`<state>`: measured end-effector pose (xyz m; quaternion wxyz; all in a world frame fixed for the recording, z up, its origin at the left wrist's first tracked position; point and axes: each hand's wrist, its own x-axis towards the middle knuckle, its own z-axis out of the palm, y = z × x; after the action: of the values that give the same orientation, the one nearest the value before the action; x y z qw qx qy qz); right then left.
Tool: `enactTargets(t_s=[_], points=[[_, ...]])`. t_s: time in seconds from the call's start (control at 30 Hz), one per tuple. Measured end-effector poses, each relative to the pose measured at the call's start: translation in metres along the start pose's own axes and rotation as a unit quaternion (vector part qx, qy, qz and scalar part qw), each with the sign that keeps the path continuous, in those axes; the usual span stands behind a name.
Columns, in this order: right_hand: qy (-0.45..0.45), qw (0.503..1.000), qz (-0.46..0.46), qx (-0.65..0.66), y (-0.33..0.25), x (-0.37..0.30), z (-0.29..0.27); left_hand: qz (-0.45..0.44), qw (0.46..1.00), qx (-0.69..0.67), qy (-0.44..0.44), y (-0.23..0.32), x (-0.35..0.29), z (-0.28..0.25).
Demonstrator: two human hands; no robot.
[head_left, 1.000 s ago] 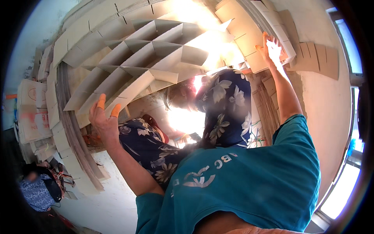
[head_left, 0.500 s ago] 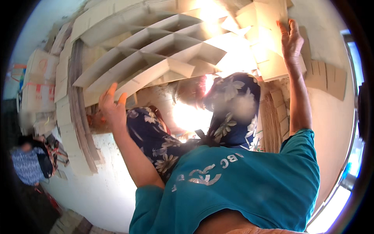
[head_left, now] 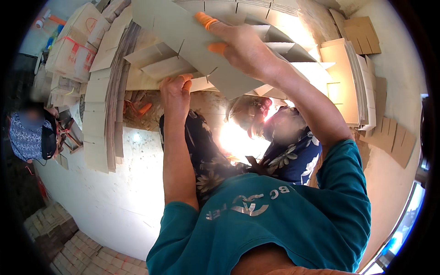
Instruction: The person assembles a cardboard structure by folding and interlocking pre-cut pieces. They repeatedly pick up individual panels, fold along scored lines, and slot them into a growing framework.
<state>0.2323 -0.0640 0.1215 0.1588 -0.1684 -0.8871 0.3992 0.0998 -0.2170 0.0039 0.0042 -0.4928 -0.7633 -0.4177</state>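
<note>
Holding a grey slotted cardboard strip in the right hand, head view. Grip is at the strip's right-hand side, thumb and index finger spread along it, both in orange finger cots. Strip sits at a slant: one end up toward the bench's far left, other end down at the middle of the near edge. Two slots readable on its face.

Partition grid of crossed cardboard pieces is on the bench, between left and right edges. Strip covers its middle; open cells show on both sides. Can't tell if strip and grid are engaged at any slot.

Left hand: fingers curled, tips together, touching the grid at the bench's near edge, left of centre. Can't tell if it's pinching cardboard or just resting there.

Around it: tall left stack of slotted sheets along the bench's left edge, right stack at the right edge, back stack along the far edge. Carton with red strap beyond the left stack. Co-worker in a patterned top far left, well apart. Glare washes out the grid's right side.
</note>
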Motion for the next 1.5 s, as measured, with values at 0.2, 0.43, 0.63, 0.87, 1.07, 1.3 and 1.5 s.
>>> enactTargets(t_s=[0.2, 0.43, 0.63, 0.87, 1.07, 1.3, 1.5], points=[[0.039, 0.988, -0.074, -0.128, 0.009, 0.018, 0.011, 0.038, 0.999, -0.002, -0.018, -0.008, 0.003, 0.000], [0.007, 0.995, -0.049, -0.092, 0.011, 0.025, 0.024, 0.024, 0.999, 0.015, -0.022, -0.004, 0.005, -0.001], [0.000, 0.987, -0.074, -0.142, 0.006, 0.028, 0.028, -0.013, 1.000, -0.003, -0.025, -0.004, 0.007, 0.001], [-0.044, 0.990, -0.030, -0.131, 0.011, 0.022, 0.033, 0.009, 1.000, -0.018, 0.004, -0.003, 0.006, 0.000], [-0.067, 0.990, -0.044, -0.116, 0.029, 0.034, 0.051, 0.018, 1.000, -0.003, -0.010, -0.002, 0.009, 0.000], [-0.172, 0.950, -0.062, -0.255, 0.036, 0.048, 0.075, -0.034, 0.999, 0.009, -0.019, 0.000, 0.012, 0.000], [-0.114, 0.962, -0.095, -0.229, 0.047, 0.048, 0.068, 0.010, 0.997, 0.077, -0.021, 0.002, 0.009, -0.003]])
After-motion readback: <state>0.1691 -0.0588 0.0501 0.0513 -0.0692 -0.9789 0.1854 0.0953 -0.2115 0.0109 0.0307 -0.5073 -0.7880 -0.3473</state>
